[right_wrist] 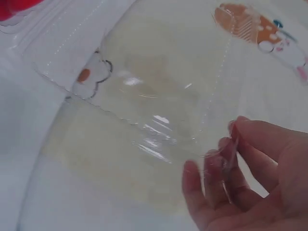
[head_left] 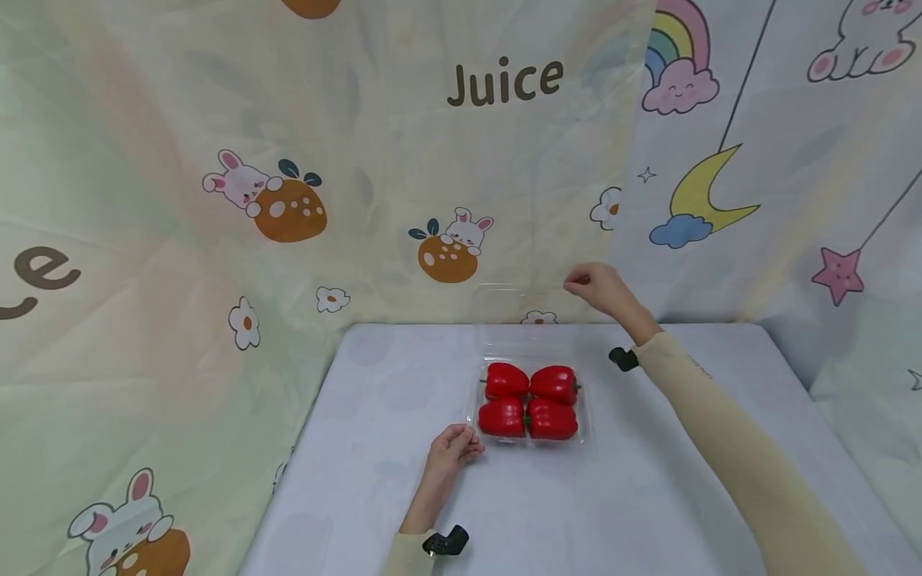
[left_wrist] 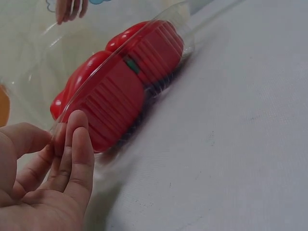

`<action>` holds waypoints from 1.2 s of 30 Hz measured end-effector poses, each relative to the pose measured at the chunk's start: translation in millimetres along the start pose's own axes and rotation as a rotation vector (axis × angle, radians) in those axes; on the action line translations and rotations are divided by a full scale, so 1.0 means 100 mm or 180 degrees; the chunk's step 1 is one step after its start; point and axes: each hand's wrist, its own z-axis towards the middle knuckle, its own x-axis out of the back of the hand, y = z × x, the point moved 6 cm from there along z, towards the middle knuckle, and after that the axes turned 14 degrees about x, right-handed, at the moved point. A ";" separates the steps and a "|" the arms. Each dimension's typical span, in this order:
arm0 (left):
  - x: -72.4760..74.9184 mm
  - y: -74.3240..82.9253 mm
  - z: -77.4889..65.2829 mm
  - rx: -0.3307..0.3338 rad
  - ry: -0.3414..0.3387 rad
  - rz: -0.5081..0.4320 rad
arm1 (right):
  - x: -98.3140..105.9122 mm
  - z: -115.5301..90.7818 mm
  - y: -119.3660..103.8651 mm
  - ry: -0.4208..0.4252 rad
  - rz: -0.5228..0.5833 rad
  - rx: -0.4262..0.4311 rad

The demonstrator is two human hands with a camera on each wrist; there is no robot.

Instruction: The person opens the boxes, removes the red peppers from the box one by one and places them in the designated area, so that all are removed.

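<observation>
Several red bell peppers (head_left: 551, 419) lie in two rows inside a clear plastic clamshell box (head_left: 585, 432) on the table. My left hand (head_left: 450, 452) pinches the rim at the box's near left corner between thumb and fingers, as the left wrist view shows with the peppers (left_wrist: 113, 91) behind the ribbed wall. The transparent lid (right_wrist: 144, 110) stands raised at the back of the box. Its edge is pinched by my right hand (right_wrist: 250, 173), up and to the right of the box in the head view. The lid is hard to make out against the backdrop.
A white cloth covers the table (head_left: 360, 480). Behind it hangs a printed curtain (head_left: 389, 104) with rabbits, oranges and a moon, close to the table's back edge. Each wrist carries a small black camera (head_left: 445, 542).
</observation>
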 end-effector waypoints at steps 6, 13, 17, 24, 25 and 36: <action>0.01 -0.02 -0.02 0.0068 0.0015 0.0073 | -0.04 -0.07 0.38 0.0264 0.0400 -0.0313; 0.03 -0.08 -0.10 0.0171 -0.0050 0.0173 | -0.26 -0.18 0.75 0.0641 0.0924 -0.0685; 0.03 -0.13 -0.16 0.0216 -0.0120 0.0227 | -0.42 -0.24 0.93 0.0698 0.1151 -0.0828; 0.01 -0.21 -0.26 0.0368 -0.0221 0.0182 | -0.70 -0.34 1.13 0.0416 0.1069 -0.1006; 0.00 -0.22 -0.28 0.0379 -0.0234 0.0176 | -0.73 -0.36 1.14 0.0353 0.1050 -0.1041; 0.00 -0.29 -0.33 0.0378 -0.0308 0.0069 | -0.93 -0.45 1.24 0.0127 0.0963 -0.1140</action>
